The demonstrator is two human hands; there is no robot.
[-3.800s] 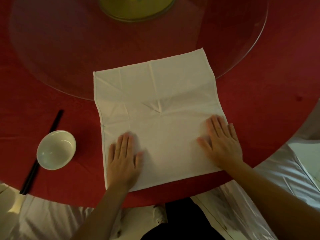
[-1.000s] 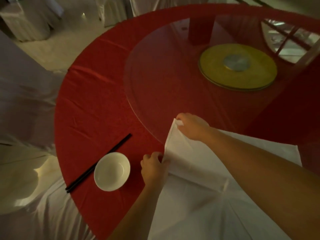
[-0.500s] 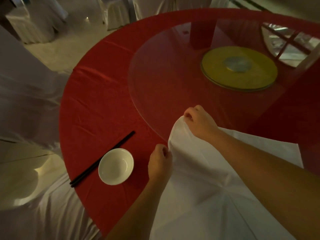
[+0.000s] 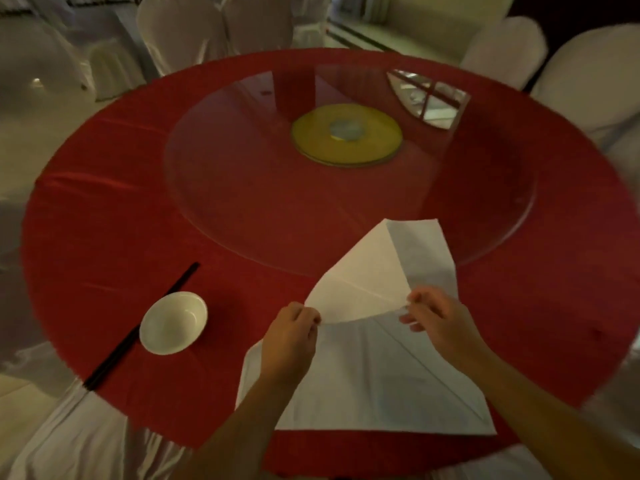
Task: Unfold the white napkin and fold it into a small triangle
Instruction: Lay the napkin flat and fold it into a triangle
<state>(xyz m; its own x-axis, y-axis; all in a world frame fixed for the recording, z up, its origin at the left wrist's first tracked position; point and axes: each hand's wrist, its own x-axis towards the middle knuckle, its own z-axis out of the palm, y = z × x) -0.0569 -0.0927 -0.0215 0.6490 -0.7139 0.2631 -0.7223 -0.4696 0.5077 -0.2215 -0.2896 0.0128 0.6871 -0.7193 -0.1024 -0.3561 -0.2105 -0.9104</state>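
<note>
Here, far left on the round bench (image 4: pixel 104 216) with its red cloth, black chopsticks (image 4: pixel 138 330) lie slanted, their middle hidden behind a small white bowl (image 4: pixel 174 323) that sits upright, well apart from the napkin. Next right, the left hand (image 4: pixel 289 337) comes in from the bottom edge, fingers (image 4: pixel 306 318) curled and pinching the left end of a turned-over flap of the white napkin (image 4: pixel 381 375). The napkin lies on the near right part of the bench, close to the front edge; its near half is flat on the cloth, with a diagonal crease running toward the near right corner. The flap is folded back over the rest, making a pale triangular shape whose tip points away toward the glass turntable (image 4: pixel 242 188); the far napkin corner overlaps the turntable's rim. At the turntable's middle sits a yellow disc (image 4: pixel 346 135). Right of the flap, the right hand (image 4: pixel 438 322) pinches the flap's other end between thumb and fingers (image 4: pixel 420 299), remaining fingers loosely curled. The edge between the two hands sags a little. White-covered chairs (image 4: pixel 585 77) ring the bench at the back and right.
</note>
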